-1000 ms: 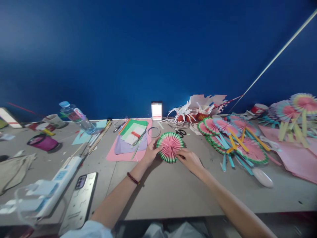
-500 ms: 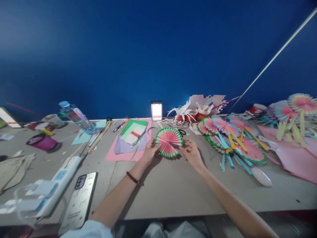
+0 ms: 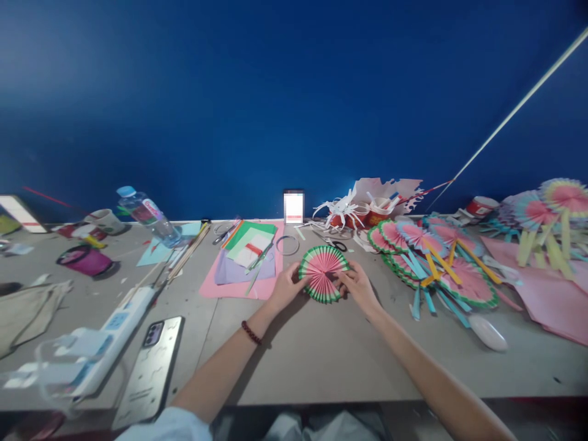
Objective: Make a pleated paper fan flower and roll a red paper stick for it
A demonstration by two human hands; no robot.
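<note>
A round pleated paper fan [image 3: 323, 273], pink with a green rim, is held upright above the middle of the table. My left hand [image 3: 289, 286] grips its left edge between thumb and fingers. On the other side, my right hand [image 3: 357, 285] pinches the lower right part of the fan, with its fingertips partly behind the pleats. A tape ring [image 3: 287, 245] and black-handled scissors [image 3: 339, 245] lie just beyond the fan.
Coloured paper sheets [image 3: 248, 263] lie left of the hands. Finished-looking fans [image 3: 463, 278] are piled at the right, by a white oval object [image 3: 487, 332]. At the left are a bottle [image 3: 149, 214], a power strip [image 3: 114, 337] and a phone [image 3: 150, 370].
Both hands and the fan have shifted slightly right and down in the view. A gap that showed at the fan's right side is now closed over by pleats.
</note>
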